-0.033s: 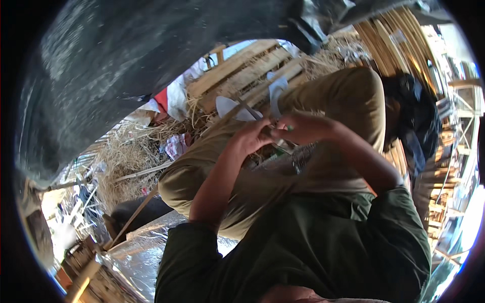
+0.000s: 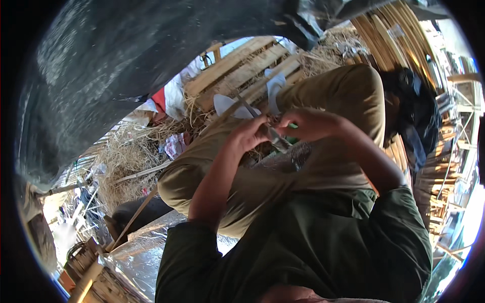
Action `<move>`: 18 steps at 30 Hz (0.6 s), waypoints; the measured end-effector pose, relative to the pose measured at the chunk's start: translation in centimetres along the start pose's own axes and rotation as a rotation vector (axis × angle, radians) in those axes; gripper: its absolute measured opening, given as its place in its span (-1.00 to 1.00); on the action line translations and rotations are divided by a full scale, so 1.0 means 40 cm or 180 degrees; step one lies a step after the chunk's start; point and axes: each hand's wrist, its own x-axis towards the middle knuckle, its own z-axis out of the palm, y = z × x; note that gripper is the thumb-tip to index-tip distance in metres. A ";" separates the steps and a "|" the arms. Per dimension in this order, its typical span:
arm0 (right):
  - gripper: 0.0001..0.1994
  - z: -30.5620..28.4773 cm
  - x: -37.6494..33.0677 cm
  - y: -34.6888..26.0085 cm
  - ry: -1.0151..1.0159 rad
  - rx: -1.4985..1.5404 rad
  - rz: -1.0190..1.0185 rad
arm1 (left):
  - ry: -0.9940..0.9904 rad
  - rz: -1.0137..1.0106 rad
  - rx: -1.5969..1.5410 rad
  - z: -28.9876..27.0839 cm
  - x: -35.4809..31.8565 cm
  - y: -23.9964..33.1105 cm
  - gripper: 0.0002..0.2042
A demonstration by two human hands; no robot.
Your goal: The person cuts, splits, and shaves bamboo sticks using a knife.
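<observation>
My left hand (image 2: pixel 251 133) is closed around a narrow grey blade-like tool (image 2: pixel 277 138) above my lap. Its thin end points up and away past my fingers; the wider, greenish-grey end shows below them. Close on the right, my right hand (image 2: pixel 309 124) has its fingers bent inward, with a gap between it and my left hand. A small green bit (image 2: pixel 292 125) shows at its fingertips, but what they hold is too small to make out. Beyond my hands are a white rounded piece (image 2: pixel 225 105) and a pale curved piece (image 2: pixel 275 87).
Dry straw (image 2: pixel 132 156) covers the ground on the left. Wooden slats (image 2: pixel 237 76) lie ahead, and stacked boards (image 2: pixel 399 38) stand at the far right. Black plastic sheeting (image 2: pixel 111 65) hangs over the upper left. A dark bag (image 2: pixel 417 118) is beside my right knee.
My right hand has drawn slightly to the right, away from my left hand. More of the tool's lower end now shows between them.
</observation>
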 end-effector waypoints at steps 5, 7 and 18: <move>-0.67 -0.090 -0.199 0.098 0.0639 0.0152 0.0268 | 0.0596 0.0329 0.0974 0.075 -0.030 0.042 -0.78; -0.70 -0.115 -0.264 0.137 0.0885 0.0199 0.0273 | 0.0674 0.0420 0.1183 0.115 -0.053 0.063 -0.81; -0.71 -0.144 -0.383 0.316 0.1215 0.0238 0.0155 | 0.1297 0.0550 0.2364 0.249 -0.191 0.108 -0.77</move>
